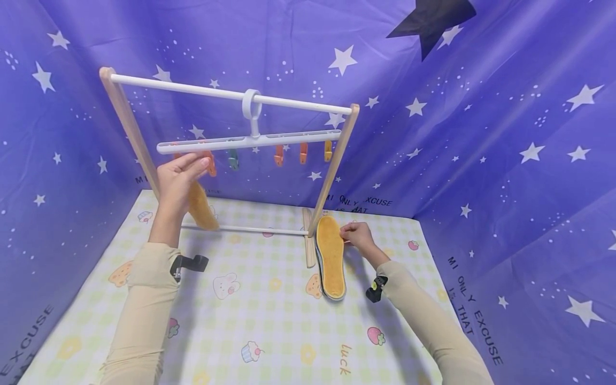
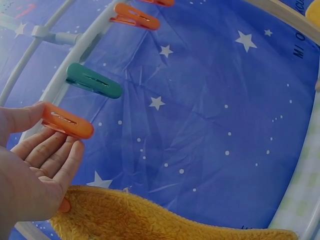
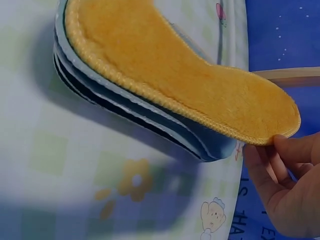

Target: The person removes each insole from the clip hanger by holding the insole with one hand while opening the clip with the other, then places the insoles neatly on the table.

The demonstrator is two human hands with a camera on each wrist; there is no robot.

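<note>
In the left wrist view, my left hand (image 1: 179, 179) has thumb and fingers on either side of an orange clothespin (image 2: 67, 121), pinching it on the white clip hanger (image 1: 212, 143). Below that hand a fuzzy yellow insole (image 1: 202, 208) hangs from the hanger's left end, its top hidden by the hand. My right hand (image 1: 358, 236) pinches the edge of a yellow insole (image 1: 331, 251) on top of a stack of insoles. In the right wrist view, the held end is lifted away from the blue-grey insoles (image 3: 145, 112) beneath it.
The hanger hooks over the white top bar (image 1: 183, 87) of a wooden-legged rack. A green clothespin (image 1: 233, 159), two orange ones (image 1: 279, 155) and a yellow one (image 1: 328, 151) hang along it. A checked cloth (image 1: 279, 326) covers the table; a starry purple curtain (image 1: 481, 80) surrounds it.
</note>
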